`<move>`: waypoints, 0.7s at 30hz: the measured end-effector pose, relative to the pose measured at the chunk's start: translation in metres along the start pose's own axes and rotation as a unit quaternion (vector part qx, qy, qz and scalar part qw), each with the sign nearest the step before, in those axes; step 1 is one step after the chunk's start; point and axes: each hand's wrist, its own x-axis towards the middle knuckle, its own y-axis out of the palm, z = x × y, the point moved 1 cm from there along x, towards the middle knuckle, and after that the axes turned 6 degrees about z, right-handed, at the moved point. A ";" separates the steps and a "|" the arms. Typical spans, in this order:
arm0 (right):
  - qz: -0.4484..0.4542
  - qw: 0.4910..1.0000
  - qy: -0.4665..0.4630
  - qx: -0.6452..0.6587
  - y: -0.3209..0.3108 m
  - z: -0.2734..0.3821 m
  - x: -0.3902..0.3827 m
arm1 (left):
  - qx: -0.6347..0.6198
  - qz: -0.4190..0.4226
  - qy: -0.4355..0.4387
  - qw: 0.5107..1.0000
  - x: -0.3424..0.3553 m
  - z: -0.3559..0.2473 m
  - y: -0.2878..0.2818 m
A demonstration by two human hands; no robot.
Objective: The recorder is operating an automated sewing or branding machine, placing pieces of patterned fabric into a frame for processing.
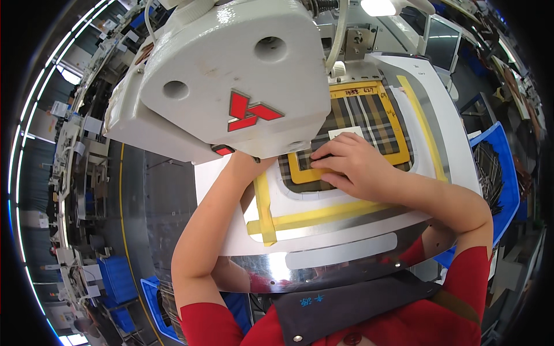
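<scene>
My right hand [359, 168] rests on plaid fabric [371, 128] in brown, black and white. Its fingers reach forward and to the left, the thumb lying apart over the near part of a yellow frame [396, 158]. A small white rectangular piece [346, 132] lies on the plaid just beyond those fingers. At the left, my left hand [254, 164] goes under the head of a large white sewing machine [202, 75]. Only its wrist and heel show; the fingers are hidden by the machine.
A white template sheet [459, 144] with yellow tape [323, 214] along its edges surrounds the frame. Below it runs a shiny metal table edge [265, 277]. A blue bin [501, 164] holding dark strips stands at the right; another blue bin [151, 297] is at lower left.
</scene>
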 end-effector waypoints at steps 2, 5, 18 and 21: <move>0.024 1.000 0.012 -0.011 -0.009 -0.008 0.011 | -0.038 -0.024 -0.018 0.999 -0.006 0.004 -0.001; -0.014 0.995 0.012 -0.095 -0.012 -0.022 0.026 | -0.086 -0.048 -0.041 0.994 -0.009 0.000 -0.003; 0.020 0.994 -0.024 -0.106 0.000 -0.017 0.004 | 0.130 -0.083 -0.065 0.986 -0.022 -0.043 0.010; 0.012 0.994 -0.023 -0.109 0.000 -0.009 -0.002 | 0.162 -0.087 -0.069 0.980 -0.029 -0.042 0.014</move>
